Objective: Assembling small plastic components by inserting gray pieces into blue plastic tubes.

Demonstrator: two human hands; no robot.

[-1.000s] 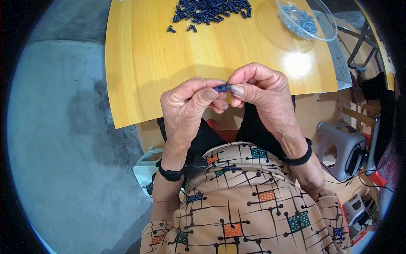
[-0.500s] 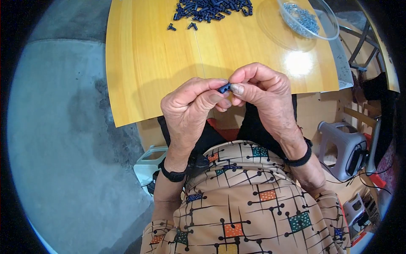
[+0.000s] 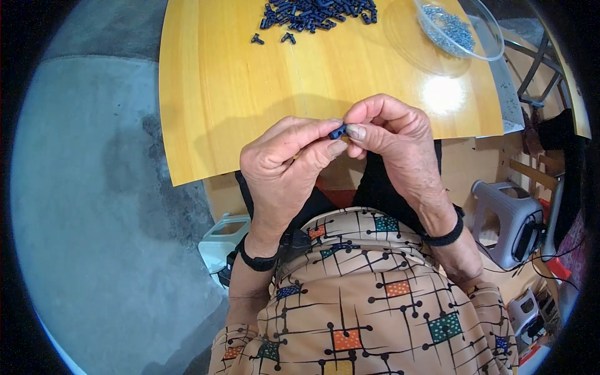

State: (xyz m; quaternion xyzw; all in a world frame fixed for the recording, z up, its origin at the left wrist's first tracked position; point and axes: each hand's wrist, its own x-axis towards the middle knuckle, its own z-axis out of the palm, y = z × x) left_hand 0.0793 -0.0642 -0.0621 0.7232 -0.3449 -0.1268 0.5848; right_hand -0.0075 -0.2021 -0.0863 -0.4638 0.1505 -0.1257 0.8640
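Observation:
A small dark blue plastic part (image 3: 337, 131) is pinched between the fingertips of both hands, just above the near edge of the yellow wooden table (image 3: 219, 94). My left hand (image 3: 284, 165) grips it from the left with thumb and forefinger. My right hand (image 3: 397, 140) holds it from the right, fingers curled over it. Most of the part is hidden by the fingers. A pile of similar dark blue parts (image 3: 319, 11) lies at the table's far edge, with two loose ones (image 3: 272, 39) beside it.
A clear bowl (image 3: 459, 31) with small metal pieces stands at the table's far right. Grey concrete floor (image 3: 94, 187) stretches to the left. A white container (image 3: 225, 240) sits under the table, and a grey plastic stool (image 3: 509, 219) is at the right.
The hands stay together on the small part; the fingers have shifted slightly around it. Nothing else has moved.

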